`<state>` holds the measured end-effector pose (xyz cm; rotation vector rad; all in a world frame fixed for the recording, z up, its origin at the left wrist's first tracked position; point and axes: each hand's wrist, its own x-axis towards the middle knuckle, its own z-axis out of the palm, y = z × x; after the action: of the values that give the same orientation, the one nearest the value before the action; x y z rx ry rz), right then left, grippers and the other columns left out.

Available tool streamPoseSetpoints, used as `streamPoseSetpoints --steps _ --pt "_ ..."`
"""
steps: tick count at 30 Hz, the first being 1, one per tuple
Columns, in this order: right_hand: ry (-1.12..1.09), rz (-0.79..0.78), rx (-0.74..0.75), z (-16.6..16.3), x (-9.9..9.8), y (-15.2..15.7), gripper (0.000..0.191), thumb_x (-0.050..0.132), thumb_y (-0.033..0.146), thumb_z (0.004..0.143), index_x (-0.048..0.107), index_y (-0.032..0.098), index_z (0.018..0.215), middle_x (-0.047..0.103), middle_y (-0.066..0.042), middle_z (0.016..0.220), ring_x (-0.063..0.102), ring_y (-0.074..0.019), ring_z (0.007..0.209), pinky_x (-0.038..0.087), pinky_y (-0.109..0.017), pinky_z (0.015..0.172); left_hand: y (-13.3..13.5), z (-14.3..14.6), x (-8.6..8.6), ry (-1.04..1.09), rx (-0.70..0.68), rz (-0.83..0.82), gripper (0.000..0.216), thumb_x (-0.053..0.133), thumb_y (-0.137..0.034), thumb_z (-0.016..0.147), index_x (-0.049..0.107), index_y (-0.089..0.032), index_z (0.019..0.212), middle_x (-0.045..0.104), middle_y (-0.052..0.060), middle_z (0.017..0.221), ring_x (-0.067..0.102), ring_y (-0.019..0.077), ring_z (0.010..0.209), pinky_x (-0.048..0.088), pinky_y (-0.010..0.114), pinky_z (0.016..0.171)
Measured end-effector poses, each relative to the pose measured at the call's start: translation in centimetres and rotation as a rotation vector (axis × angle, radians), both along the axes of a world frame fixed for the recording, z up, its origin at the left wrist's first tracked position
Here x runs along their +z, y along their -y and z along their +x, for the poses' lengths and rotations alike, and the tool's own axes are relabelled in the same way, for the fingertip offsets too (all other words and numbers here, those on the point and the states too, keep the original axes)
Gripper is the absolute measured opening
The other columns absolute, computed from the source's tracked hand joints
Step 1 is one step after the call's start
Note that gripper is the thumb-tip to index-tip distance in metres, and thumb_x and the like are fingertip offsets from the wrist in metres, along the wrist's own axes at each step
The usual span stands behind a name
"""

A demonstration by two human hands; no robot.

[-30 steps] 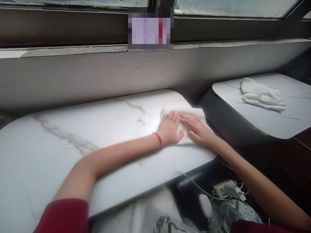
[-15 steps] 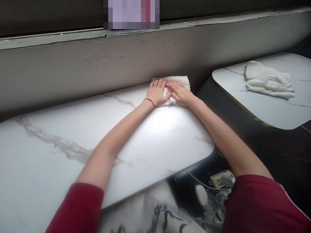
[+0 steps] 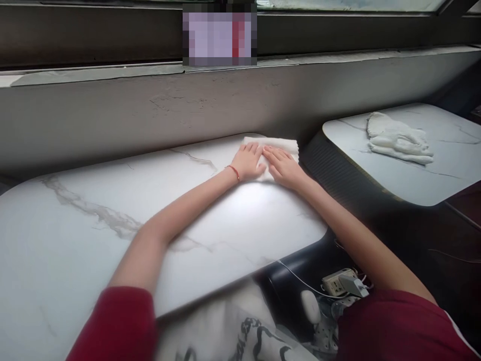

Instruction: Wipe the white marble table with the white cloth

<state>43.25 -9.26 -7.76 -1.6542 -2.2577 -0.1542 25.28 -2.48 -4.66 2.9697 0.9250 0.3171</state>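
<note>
A white cloth (image 3: 282,145) with a scalloped edge lies flat at the far right corner of a white marble-patterned table (image 3: 210,215). My left hand (image 3: 248,161), a red cord bracelet at its wrist, rests on the cloth with its fingers stretched out. Beside it, my right hand (image 3: 283,166) also lies flat on the cloth, fingers extended and pointing up and left. The fingertips of both hands nearly meet. Both arms reach forward over the table top.
A second marble-patterned table (image 3: 443,188) stands at the right, with a crumpled white cloth (image 3: 400,140) on it. A grey wall (image 3: 124,115) runs behind. Below the near edge are a power strip (image 3: 332,283), a white cable, a white rounded object (image 3: 310,307) and printed plastic (image 3: 259,341).
The camera view has tilted up, so the tables and hands sit lower and more window shows. Both hands stay flat on the cloth at the same corner.
</note>
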Motion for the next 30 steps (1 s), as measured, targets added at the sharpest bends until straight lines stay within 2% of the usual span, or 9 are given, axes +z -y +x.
streamPoseSetpoints --steps 2,6,8,10,12,15,22,26,30 --pt "0.015 0.041 0.027 -1.6 -0.2 4.5 0.062 0.032 0.022 0.099 0.034 0.018 0.161 0.045 -0.012 0.162 0.042 -0.0310 0.151 0.036 -0.058 0.124 3.1 -1.9 -0.1 -0.008 -0.081 0.014 0.061 0.048 -0.032 0.093 0.049 -0.001 0.145 0.049 0.025 0.155 0.047 0.0361 0.141 0.033 0.047 0.117" --pt "0.033 0.053 0.018 -6.0 -0.1 12.8 0.074 0.033 0.020 0.100 0.006 0.024 0.169 0.035 -0.012 0.168 0.039 -0.0334 0.153 0.037 -0.060 0.123 9.5 -6.3 -0.2 -0.052 -0.197 0.075 0.064 0.045 -0.032 0.093 0.048 0.004 0.146 0.053 0.025 0.151 0.046 0.0378 0.143 0.032 0.043 0.119" --pt "0.030 0.024 0.026 -8.1 0.3 14.9 0.078 0.034 0.020 0.099 0.000 0.023 0.169 0.030 -0.012 0.170 0.036 -0.0344 0.154 0.038 -0.060 0.122 11.6 -8.2 -0.2 -0.078 -0.218 0.101 0.065 0.043 -0.033 0.094 0.047 0.005 0.146 0.054 0.026 0.150 0.046 0.0394 0.143 0.031 0.044 0.119" --pt "0.028 -0.006 0.067 -9.5 0.6 15.2 0.080 0.033 0.019 0.098 -0.003 0.024 0.169 0.028 -0.011 0.171 0.034 -0.0343 0.155 0.037 -0.060 0.122 12.5 -9.7 -0.2 -0.103 -0.199 0.114 0.067 0.042 -0.035 0.094 0.046 0.007 0.146 0.053 0.028 0.151 0.047 0.0412 0.142 0.032 0.047 0.119" --pt "0.029 -0.027 0.125 -10.2 0.9 14.1 0.080 0.033 0.019 0.098 -0.004 0.025 0.169 0.028 -0.011 0.171 0.032 -0.0333 0.156 0.036 -0.059 0.123 12.4 -10.7 -0.1 -0.128 -0.149 0.120 0.069 0.042 -0.036 0.094 0.044 0.009 0.147 0.052 0.030 0.151 0.047 0.0432 0.141 0.034 0.049 0.116" --pt "0.031 -0.032 0.182 -10.5 0.9 10.8 0.079 0.032 0.019 0.097 0.000 0.025 0.169 0.030 -0.011 0.170 0.031 -0.0315 0.157 0.033 -0.057 0.125 10.7 -11.5 0.2 -0.145 -0.064 0.112 0.068 0.042 -0.034 0.094 0.045 0.010 0.145 0.052 0.032 0.150 0.049 0.0449 0.139 0.037 0.049 0.113" --pt "0.048 -0.068 0.272 -11.2 0.6 0.8 0.065 0.032 0.023 0.095 0.034 0.014 0.160 0.038 -0.013 0.166 0.034 -0.0289 0.156 0.030 -0.052 0.127 4.5 -12.9 1.1 -0.115 0.120 0.047 0.063 0.044 -0.030 0.093 0.050 0.011 0.140 0.056 0.033 0.141 0.053 0.0436 0.130 0.042 0.050 0.105" --pt "0.046 -0.085 0.301 -12.5 0.9 -4.3 0.062 0.030 0.025 0.096 0.039 0.014 0.156 0.039 -0.012 0.166 0.035 -0.0281 0.155 0.029 -0.052 0.127 0.8 -14.3 1.1 -0.064 0.178 0.051 0.059 0.043 -0.031 0.093 0.054 0.008 0.136 0.059 0.031 0.135 0.053 0.0425 0.125 0.042 0.050 0.103" --pt "0.029 -0.092 0.315 -13.8 1.2 -7.6 0.061 0.029 0.026 0.095 0.042 0.014 0.154 0.040 -0.013 0.165 0.037 -0.0290 0.153 0.030 -0.053 0.125 -1.8 -15.5 0.8 -0.027 0.225 0.053 0.056 0.043 -0.032 0.094 0.056 0.004 0.135 0.062 0.027 0.130 0.055 0.0403 0.121 0.041 0.051 0.103"
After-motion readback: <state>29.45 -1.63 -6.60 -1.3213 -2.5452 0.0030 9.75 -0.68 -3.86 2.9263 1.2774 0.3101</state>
